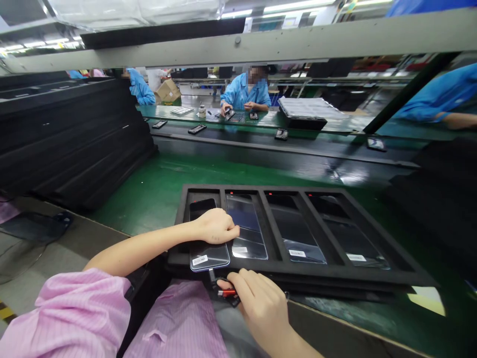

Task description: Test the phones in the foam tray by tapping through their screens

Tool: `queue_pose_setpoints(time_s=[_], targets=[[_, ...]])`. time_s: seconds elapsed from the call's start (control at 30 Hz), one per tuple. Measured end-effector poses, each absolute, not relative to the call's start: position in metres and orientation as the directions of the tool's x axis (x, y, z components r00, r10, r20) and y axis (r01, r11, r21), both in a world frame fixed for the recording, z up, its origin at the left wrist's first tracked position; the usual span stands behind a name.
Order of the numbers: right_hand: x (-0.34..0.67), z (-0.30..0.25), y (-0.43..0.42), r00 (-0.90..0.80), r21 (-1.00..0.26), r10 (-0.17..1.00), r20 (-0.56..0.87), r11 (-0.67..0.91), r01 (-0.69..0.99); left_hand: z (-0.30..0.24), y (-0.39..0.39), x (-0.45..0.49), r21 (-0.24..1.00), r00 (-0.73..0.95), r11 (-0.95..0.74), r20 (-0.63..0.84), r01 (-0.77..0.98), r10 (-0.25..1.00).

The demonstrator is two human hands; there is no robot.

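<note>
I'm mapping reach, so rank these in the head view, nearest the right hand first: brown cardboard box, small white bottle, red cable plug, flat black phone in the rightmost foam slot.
1. Red plug: in the right hand.
2. Black phone: ahead, right.
3. White bottle: far ahead, left.
4. Cardboard box: farthest, farther left.

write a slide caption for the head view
Left hand over a phone on a black tray, right hand holding a red connector nearby.

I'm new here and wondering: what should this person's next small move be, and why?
Perhaps use the right hand to check the pale plug, which sits at the lower edge of the leftmost phone on the black tray; whether it is fully in cannot be told.
</note>
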State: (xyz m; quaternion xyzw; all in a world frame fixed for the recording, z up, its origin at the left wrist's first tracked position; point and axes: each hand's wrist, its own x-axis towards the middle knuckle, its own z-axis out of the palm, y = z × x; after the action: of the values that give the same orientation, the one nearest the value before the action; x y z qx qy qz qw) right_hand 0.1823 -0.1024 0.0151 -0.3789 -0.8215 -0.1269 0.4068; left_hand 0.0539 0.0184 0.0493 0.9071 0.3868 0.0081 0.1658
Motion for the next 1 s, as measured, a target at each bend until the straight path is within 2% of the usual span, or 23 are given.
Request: queue_pose_setpoints(time_s=[0.23, 0.43, 0.67, 0.73, 0.8, 0.9, 0.97, 1.0], targets=[[0.183, 0.01, -0.105, -0.295, -0.088, 0.562, 0.772, 0.556, 0.827, 0.048, 0.018, 0.059, 0.244, 0.596, -0.56, -0.111, 0.792, 0.795], [0.187, 0.008, -0.101, -0.329, -0.151, 0.61, 0.721, 0.602, 0.784, 0.049, 0.015, 0.059, 0.235, 0.575, -0.54, -0.115, 0.808, 0.81], [0.187, 0.008, -0.092, -0.338, -0.202, 0.613, 0.714, 0.643, 0.739, 0.049, 0.011, 0.06, 0.245, 0.604, -0.569, -0.096, 0.785, 0.791], [0.192, 0.009, -0.094, -0.366, -0.29, 0.645, 0.671, 0.682, 0.671, 0.048, 0.01, 0.058, 0.257, 0.644, -0.609, -0.076, 0.75, 0.761], [0.202, 0.01, -0.097, -0.316, -0.479, 0.709, 0.63, 0.676, 0.561, 0.046, 0.009, 0.052, 0.269, 0.709, -0.674, -0.053, 0.688, 0.703], [0.231, 0.011, -0.102, 0.005, -0.789, 0.855, 0.519, 0.476, 0.389, 0.042, 0.008, 0.041, 0.274, 0.821, -0.787, -0.018, 0.553, 0.57], [0.253, 0.011, -0.103, 0.208, -0.886, 0.89, 0.405, 0.326, 0.329, 0.04, 0.008, 0.035, 0.258, 0.872, -0.844, 0.011, 0.47, 0.489], [0.264, 0.011, -0.102, 0.254, -0.907, 0.898, 0.36, 0.273, 0.321, 0.04, 0.009, 0.034, 0.242, 0.888, -0.866, 0.03, 0.438, 0.458]])
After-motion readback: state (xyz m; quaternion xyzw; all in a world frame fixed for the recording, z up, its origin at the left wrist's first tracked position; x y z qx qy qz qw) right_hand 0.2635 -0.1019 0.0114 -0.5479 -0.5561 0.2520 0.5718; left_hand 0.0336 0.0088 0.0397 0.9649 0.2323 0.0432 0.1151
